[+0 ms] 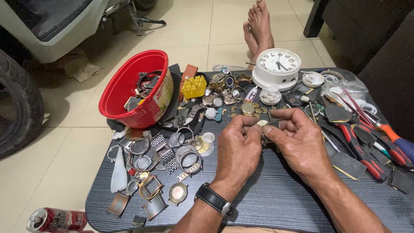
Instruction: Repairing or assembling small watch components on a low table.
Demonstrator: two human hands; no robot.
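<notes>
Nearest to me, my left hand, a dark-strapped wristwatch on its wrist, and my right hand meet above the dark bench. Both are pinched together on a small round watch part held between their fingertips, just above the bench top; I cannot tell more about the part, since the fingers cover most of it. To the left of my hands lie loose watch cases and metal bands, scattered close together. To the right sit red-handled pliers beside other tools. Farther back, a red bowl full of parts tilts at the bench's left rear, a yellow box beside it. A white clock stands at the far edge, and beyond it bare feet rest on the tiled floor.
</notes>
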